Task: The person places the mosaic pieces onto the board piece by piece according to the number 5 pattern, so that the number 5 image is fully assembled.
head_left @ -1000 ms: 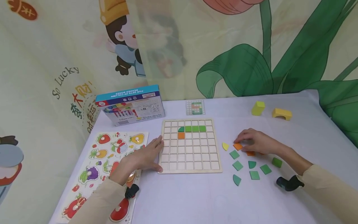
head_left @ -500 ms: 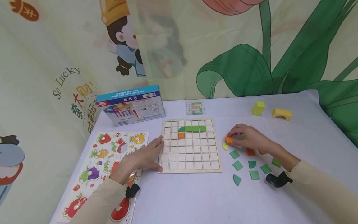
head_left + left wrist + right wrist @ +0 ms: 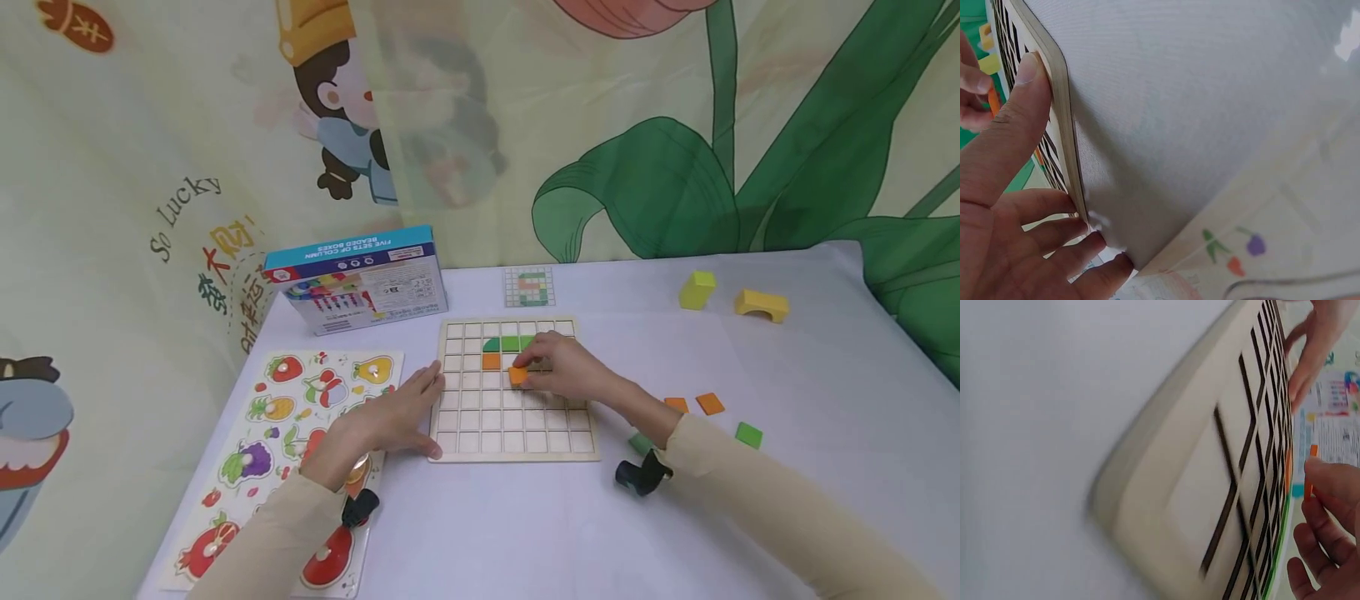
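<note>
My right hand (image 3: 567, 368) pinches an orange square tile (image 3: 517, 377) between thumb and fingertips, over the wooden grid board (image 3: 457, 422). The same tile (image 3: 1311, 472) shows edge-on in the right wrist view. On the board's second row lie a green quarter-round tile (image 3: 491, 345) and green squares (image 3: 510, 343), partly hidden by my right hand. An orange square (image 3: 491, 362) sits just below the quarter-round. My left hand (image 3: 390, 414) rests at the board's left edge with fingers extended; its thumb (image 3: 1030, 78) presses on the wooden rim in the left wrist view.
Right of the board lie two orange tiles (image 3: 709, 404) and a green one (image 3: 748, 434); my right forearm hides others. A pattern card (image 3: 529, 287), a box (image 3: 356, 283) and yellow blocks (image 3: 762, 305) stand behind. A fruit puzzle (image 3: 262, 492) lies at left.
My right hand has lifted an orange tile from the loose pieces on the right and carried it left over the board. My left hand has stayed at the board's edge.
</note>
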Demonstrator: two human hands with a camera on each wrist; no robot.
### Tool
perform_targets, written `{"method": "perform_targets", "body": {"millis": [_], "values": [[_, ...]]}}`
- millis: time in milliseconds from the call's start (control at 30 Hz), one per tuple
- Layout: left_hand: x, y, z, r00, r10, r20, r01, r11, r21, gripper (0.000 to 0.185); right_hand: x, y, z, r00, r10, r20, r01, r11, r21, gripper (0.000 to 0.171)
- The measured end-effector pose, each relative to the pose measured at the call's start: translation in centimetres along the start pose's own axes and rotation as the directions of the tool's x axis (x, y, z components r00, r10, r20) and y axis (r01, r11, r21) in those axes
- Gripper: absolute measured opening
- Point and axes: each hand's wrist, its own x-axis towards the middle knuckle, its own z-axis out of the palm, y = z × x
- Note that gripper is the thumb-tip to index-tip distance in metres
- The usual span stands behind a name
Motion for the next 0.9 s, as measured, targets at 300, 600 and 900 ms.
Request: {"method": "perform_targets", "body": {"millis": [300,600,900], "values": [[0.2,0.1,-0.1,1.0,-0.014,0.016,0.014,1.0,0.0,0.102,1.9,-2.0,2.9,0.998,-0.027,-0.063,0.021,0.995,-0.101,0.023],[0.2,0.2,-0.2,1.0,-0.017,0.014,0.017,1.0,-0.001,0.102,2.1,-2.4,3.4,0.994,-0.016,-0.112,0.002,0.992,-0.129,0.025],[0.2,0.2,-0.2,1.0,-0.022,0.018,0.022,1.0,0.001,0.102,2.0,-2.5,3.6,0.992,-0.003,-0.129,-0.013,0.992,-0.126,0.025]]}}
